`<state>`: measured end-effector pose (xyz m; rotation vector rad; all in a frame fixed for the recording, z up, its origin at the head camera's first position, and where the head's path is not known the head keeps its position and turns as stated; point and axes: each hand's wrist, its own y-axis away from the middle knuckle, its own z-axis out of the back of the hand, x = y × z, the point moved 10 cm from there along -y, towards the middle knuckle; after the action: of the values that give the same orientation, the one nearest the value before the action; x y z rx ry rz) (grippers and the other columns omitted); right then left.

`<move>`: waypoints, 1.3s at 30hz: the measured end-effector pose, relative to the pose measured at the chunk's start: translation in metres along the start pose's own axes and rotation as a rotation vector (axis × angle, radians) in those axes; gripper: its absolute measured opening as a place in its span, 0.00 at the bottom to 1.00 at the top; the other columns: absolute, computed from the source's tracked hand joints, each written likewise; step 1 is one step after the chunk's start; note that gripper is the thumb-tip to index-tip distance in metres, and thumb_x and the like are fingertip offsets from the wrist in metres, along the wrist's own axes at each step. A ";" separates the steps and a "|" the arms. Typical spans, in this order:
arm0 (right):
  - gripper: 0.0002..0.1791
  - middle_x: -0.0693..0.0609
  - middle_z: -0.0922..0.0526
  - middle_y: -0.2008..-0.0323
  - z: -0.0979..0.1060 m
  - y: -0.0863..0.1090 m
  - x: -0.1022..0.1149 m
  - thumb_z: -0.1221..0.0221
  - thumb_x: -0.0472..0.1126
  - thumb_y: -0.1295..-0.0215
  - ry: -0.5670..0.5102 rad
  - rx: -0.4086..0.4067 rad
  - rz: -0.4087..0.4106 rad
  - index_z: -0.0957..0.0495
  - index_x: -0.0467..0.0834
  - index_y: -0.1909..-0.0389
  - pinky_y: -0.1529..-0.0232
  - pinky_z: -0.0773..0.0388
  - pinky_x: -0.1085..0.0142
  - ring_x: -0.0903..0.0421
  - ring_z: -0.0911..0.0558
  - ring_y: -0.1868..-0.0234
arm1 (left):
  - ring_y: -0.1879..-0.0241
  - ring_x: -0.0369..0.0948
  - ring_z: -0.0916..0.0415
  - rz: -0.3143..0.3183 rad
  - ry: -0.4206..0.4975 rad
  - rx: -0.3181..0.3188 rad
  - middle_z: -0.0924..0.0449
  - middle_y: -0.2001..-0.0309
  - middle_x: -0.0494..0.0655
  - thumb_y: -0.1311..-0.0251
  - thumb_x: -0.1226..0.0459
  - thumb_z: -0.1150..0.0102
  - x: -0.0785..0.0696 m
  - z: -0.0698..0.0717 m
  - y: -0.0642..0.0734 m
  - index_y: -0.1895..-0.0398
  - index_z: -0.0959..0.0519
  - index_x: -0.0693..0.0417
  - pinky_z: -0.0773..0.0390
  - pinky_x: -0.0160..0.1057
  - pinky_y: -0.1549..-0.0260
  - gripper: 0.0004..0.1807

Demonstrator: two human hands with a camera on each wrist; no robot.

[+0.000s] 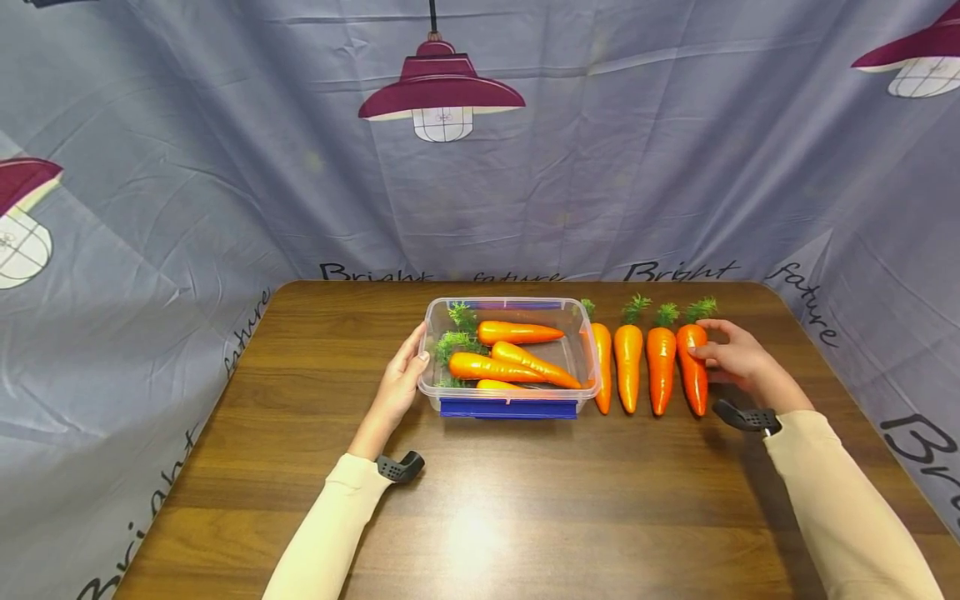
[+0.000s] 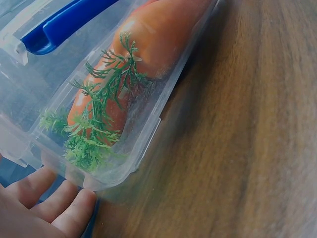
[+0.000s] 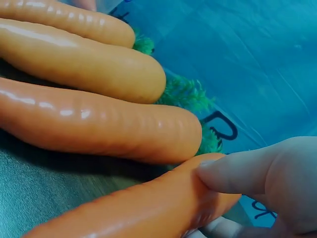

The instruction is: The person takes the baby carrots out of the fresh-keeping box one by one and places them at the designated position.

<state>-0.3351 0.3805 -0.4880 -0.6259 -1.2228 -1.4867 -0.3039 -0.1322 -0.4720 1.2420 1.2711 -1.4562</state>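
A clear plastic container (image 1: 555, 400) with blue side clips stands on the table and holds several orange carrots (image 1: 517, 332) with green tops. My left hand (image 1: 402, 375) holds its left end, the thumb at the rim and the fingers (image 2: 74, 210) against the outer wall. To the right of the container several more carrots (image 1: 628, 367) lie side by side, tops pointing away from me. My right hand (image 1: 738, 354) grips the rightmost carrot (image 1: 693, 383) near its leafy end. In the right wrist view the thumb presses on top of this carrot (image 3: 148, 208), with fingertips on its other side.
The brown wooden table (image 1: 525, 500) reaches towards me in front of the container. Behind it hangs a grey-blue curtain (image 1: 600, 183) printed with lamps and lettering. A black wrist strap (image 1: 401, 467) sits on the left wrist, another strap (image 1: 746, 415) on the right.
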 end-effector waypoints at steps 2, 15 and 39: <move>0.40 0.59 0.25 0.60 -0.003 -0.001 0.002 0.45 0.36 0.27 0.022 0.010 0.001 0.59 0.34 0.25 0.61 0.15 0.63 0.66 0.19 0.65 | 0.19 0.55 0.55 0.000 -0.001 0.004 0.53 0.18 0.61 0.24 0.69 0.60 0.000 0.000 0.000 0.20 0.48 0.63 0.39 0.26 0.29 0.31; 0.39 0.59 0.26 0.62 -0.013 -0.003 0.007 0.46 0.34 0.27 0.024 0.018 -0.018 0.57 0.34 0.23 0.59 0.14 0.65 0.65 0.22 0.64 | 0.19 0.57 0.52 0.020 -0.006 0.002 0.53 0.18 0.59 0.23 0.68 0.60 0.002 0.000 0.000 0.20 0.48 0.62 0.38 0.36 0.26 0.31; 0.31 0.68 0.21 0.68 0.006 0.000 -0.002 0.44 0.37 0.26 -0.091 -0.046 -0.036 0.44 0.38 0.28 0.63 0.12 0.67 0.68 0.17 0.67 | 0.19 0.55 0.53 0.011 -0.001 -0.006 0.53 0.18 0.59 0.24 0.69 0.60 0.002 0.001 -0.001 0.20 0.48 0.62 0.38 0.33 0.27 0.31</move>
<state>-0.3357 0.3872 -0.4876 -0.7120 -1.2785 -1.5342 -0.3049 -0.1329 -0.4734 1.2426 1.2654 -1.4441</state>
